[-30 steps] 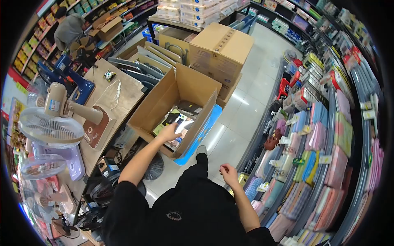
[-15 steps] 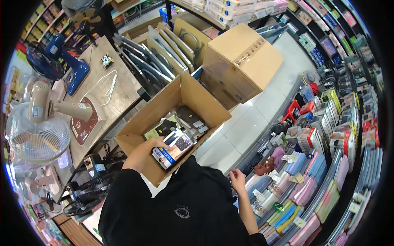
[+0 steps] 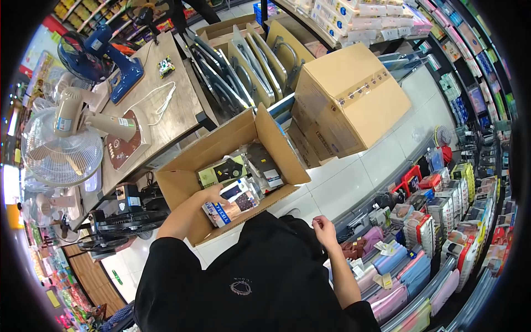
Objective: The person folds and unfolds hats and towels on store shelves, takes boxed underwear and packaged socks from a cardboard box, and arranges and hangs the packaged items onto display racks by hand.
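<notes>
In the open cardboard box (image 3: pixel 213 146), my left hand (image 3: pixel 209 200) grips the left side of a flat printed package (image 3: pixel 235 202) with blue lettering and a dark dotted panel. The package lies slightly tilted near the box's front wall. Behind it rest a green packet (image 3: pixel 213 174) with a dark patch and a black packet (image 3: pixel 264 162) with a pale label, both in clear wrapping. My right hand (image 3: pixel 325 231) hangs outside the box, to the right of my body, its fingers curled in and nothing visible in them.
A large taped carton (image 3: pixel 351 99) stands just beyond the box. To the left, a table (image 3: pixel 157 124) carries a beige fan (image 3: pixel 119 127) and a blue fan (image 3: pixel 127 74). Folding metal-framed boards (image 3: pixel 249 66) lean behind. Stocked shelves (image 3: pixel 409 243) line the right side.
My view has shifted, so the surroundings appear further right. My left hand stays on the printed package, which now sits a little flatter against the box's contents. My right hand remains curled.
</notes>
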The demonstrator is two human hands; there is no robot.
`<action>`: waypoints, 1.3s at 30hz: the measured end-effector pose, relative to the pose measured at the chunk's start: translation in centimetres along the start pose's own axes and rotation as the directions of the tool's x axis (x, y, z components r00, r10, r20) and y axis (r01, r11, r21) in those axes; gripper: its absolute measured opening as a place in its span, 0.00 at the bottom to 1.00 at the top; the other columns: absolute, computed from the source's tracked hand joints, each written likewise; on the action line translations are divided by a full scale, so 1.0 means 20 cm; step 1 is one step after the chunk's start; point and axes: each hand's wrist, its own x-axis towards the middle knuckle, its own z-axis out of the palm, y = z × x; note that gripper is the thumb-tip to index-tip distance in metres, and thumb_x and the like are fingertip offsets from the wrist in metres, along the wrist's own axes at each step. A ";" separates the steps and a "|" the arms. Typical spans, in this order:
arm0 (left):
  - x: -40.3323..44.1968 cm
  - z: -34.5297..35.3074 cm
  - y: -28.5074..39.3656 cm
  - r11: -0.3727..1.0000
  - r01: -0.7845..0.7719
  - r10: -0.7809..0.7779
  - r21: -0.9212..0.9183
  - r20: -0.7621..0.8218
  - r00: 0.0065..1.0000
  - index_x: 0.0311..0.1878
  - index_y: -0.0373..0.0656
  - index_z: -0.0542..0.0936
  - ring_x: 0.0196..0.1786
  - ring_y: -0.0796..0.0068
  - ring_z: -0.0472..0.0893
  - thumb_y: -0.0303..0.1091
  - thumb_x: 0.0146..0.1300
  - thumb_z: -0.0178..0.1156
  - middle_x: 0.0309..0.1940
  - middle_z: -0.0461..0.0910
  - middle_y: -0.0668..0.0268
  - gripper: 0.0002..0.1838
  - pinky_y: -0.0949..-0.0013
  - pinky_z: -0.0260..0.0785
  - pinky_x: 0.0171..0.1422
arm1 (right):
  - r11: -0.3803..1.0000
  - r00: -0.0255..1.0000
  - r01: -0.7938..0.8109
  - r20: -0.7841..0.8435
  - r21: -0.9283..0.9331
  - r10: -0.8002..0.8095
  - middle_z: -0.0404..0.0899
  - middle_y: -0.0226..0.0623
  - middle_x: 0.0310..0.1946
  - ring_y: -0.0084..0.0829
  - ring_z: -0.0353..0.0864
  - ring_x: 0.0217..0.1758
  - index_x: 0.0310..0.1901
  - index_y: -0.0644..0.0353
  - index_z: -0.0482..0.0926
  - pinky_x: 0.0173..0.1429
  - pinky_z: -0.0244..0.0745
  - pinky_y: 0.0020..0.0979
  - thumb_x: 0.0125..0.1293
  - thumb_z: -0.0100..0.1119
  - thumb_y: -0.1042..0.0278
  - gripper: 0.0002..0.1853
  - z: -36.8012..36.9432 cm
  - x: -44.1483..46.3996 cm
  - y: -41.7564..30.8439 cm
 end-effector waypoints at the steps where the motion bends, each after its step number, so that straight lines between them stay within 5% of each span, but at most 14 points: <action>1: -0.07 -0.05 0.07 0.997 0.045 -0.045 -0.056 -0.003 0.999 0.60 0.28 0.65 0.58 0.56 0.75 0.55 0.35 0.78 0.54 0.74 0.44 0.54 0.63 0.67 0.62 | 1.000 1.000 0.005 -0.007 0.005 -0.005 0.82 0.40 0.27 0.30 0.82 0.32 0.42 0.64 0.79 0.39 0.76 0.31 0.64 0.57 0.63 0.12 -0.03 0.02 0.02; 3: -0.14 -0.13 0.17 0.979 0.123 -0.119 -0.160 0.033 0.992 0.54 0.31 0.68 0.53 0.61 0.77 0.51 0.35 0.79 0.49 0.76 0.48 0.47 0.64 0.70 0.57 | 1.000 1.000 0.005 -0.020 0.004 -0.005 0.82 0.41 0.28 0.32 0.83 0.32 0.41 0.64 0.79 0.40 0.76 0.31 0.64 0.58 0.63 0.12 -0.06 0.05 0.06; 10: -0.15 -0.17 0.19 0.970 0.072 -0.047 -0.234 0.110 0.993 0.61 0.34 0.66 0.58 0.60 0.75 0.49 0.40 0.78 0.57 0.74 0.50 0.48 0.65 0.67 0.62 | 0.999 0.999 -0.037 -0.029 -0.031 0.036 0.83 0.43 0.29 0.32 0.82 0.30 0.41 0.64 0.79 0.39 0.76 0.32 0.63 0.58 0.63 0.12 -0.05 0.01 0.11; 14: -0.22 -0.45 0.33 0.981 -0.178 0.178 0.081 0.005 0.984 0.56 0.32 0.68 0.55 0.52 0.76 0.48 0.38 0.77 0.51 0.76 0.45 0.44 0.62 0.68 0.58 | 0.996 0.994 -0.079 -0.071 0.029 0.081 0.82 0.40 0.28 0.28 0.82 0.30 0.41 0.65 0.79 0.38 0.76 0.29 0.65 0.58 0.65 0.11 -0.02 -0.01 0.11; 16: -0.40 -0.74 0.62 0.940 -0.133 0.121 0.314 0.060 0.991 0.53 0.36 0.69 0.54 0.49 0.77 0.46 0.37 0.76 0.48 0.78 0.47 0.41 0.59 0.69 0.57 | 0.980 0.983 -0.014 -0.178 0.199 0.050 0.82 0.41 0.27 0.29 0.82 0.29 0.41 0.65 0.79 0.39 0.76 0.30 0.64 0.58 0.66 0.11 0.00 -0.01 0.10; 18: -0.54 -0.92 0.83 0.839 -0.099 0.130 0.536 -0.021 0.991 0.51 0.39 0.70 0.52 0.50 0.77 0.44 0.36 0.75 0.46 0.79 0.51 0.38 0.56 0.70 0.55 | 0.963 0.953 0.071 -0.303 0.260 0.012 0.81 0.40 0.30 0.29 0.81 0.31 0.43 0.65 0.78 0.38 0.75 0.30 0.62 0.60 0.69 0.10 -0.06 -0.03 -0.17; 24: -0.74 -1.03 1.50 0.464 -0.013 0.486 0.886 -0.243 0.839 0.47 0.43 0.73 0.46 0.60 0.78 0.38 0.38 0.73 0.38 0.78 0.60 0.30 0.57 0.64 0.51 | 0.768 0.682 0.607 -0.361 -0.205 -0.636 0.75 0.45 0.52 0.46 0.72 0.57 0.52 0.63 0.75 0.60 0.68 0.41 0.49 0.71 0.64 0.28 -0.30 -0.11 -1.00; 27: -0.82 -0.90 1.96 0.254 -0.021 0.578 0.967 -0.134 0.805 0.48 0.41 0.73 0.49 0.62 0.76 0.33 0.42 0.68 0.39 0.76 0.60 0.26 0.55 0.58 0.54 | 0.718 0.633 0.612 -0.339 -0.330 -0.696 0.67 0.48 0.60 0.50 0.65 0.64 0.64 0.62 0.65 0.67 0.59 0.48 0.44 0.75 0.56 0.45 -0.41 -0.07 -1.18; 30: -0.82 -0.73 2.33 0.113 -0.053 0.614 0.992 -0.028 0.789 0.54 0.38 0.71 0.49 0.63 0.74 0.42 0.45 0.69 0.40 0.75 0.59 0.32 0.57 0.58 0.56 | 0.737 0.599 0.548 -0.429 -0.395 -0.676 0.68 0.49 0.59 0.50 0.65 0.64 0.64 0.64 0.65 0.68 0.58 0.49 0.43 0.76 0.57 0.46 -0.53 -0.02 -1.11; 34: -0.68 -0.50 2.74 -0.041 -0.088 0.647 0.995 0.093 0.757 0.54 0.39 0.72 0.50 0.63 0.73 0.39 0.50 0.66 0.44 0.75 0.60 0.28 0.53 0.56 0.62 | 0.840 0.670 0.487 -0.516 -0.238 -0.534 0.75 0.47 0.51 0.45 0.74 0.55 0.60 0.65 0.67 0.60 0.66 0.44 0.41 0.76 0.63 0.42 -0.74 0.00 -0.75; 36: -0.65 -0.43 2.93 -0.099 -0.133 0.672 0.986 0.165 0.722 0.54 0.41 0.72 0.53 0.61 0.73 0.37 0.51 0.65 0.48 0.75 0.59 0.26 0.49 0.55 0.65 | 0.859 0.626 0.437 -0.596 -0.267 -0.504 0.77 0.46 0.45 0.43 0.78 0.49 0.57 0.65 0.69 0.53 0.70 0.39 0.44 0.75 0.63 0.37 -0.88 -0.04 -0.58; 38: -0.65 -0.41 3.08 -0.075 -0.276 0.984 0.958 0.116 0.138 0.55 0.44 0.74 0.62 0.57 0.69 0.36 0.52 0.63 0.60 0.71 0.58 0.25 0.42 0.51 0.69 | 0.873 0.759 0.416 -0.626 0.256 -0.178 0.78 0.44 0.42 0.36 0.80 0.45 0.55 0.65 0.70 0.50 0.73 0.34 0.49 0.74 0.63 0.34 -1.01 -0.06 -0.39; 39: -0.59 -0.38 3.11 0.043 -0.422 0.998 0.906 -0.024 0.051 0.59 0.47 0.73 0.69 0.54 0.62 0.39 0.51 0.65 0.68 0.63 0.59 0.29 0.36 0.46 0.70 | 0.806 0.757 0.457 -0.640 0.375 -0.131 0.79 0.39 0.41 0.27 0.79 0.42 0.55 0.65 0.70 0.48 0.74 0.29 0.54 0.72 0.63 0.30 -1.06 -0.07 -0.28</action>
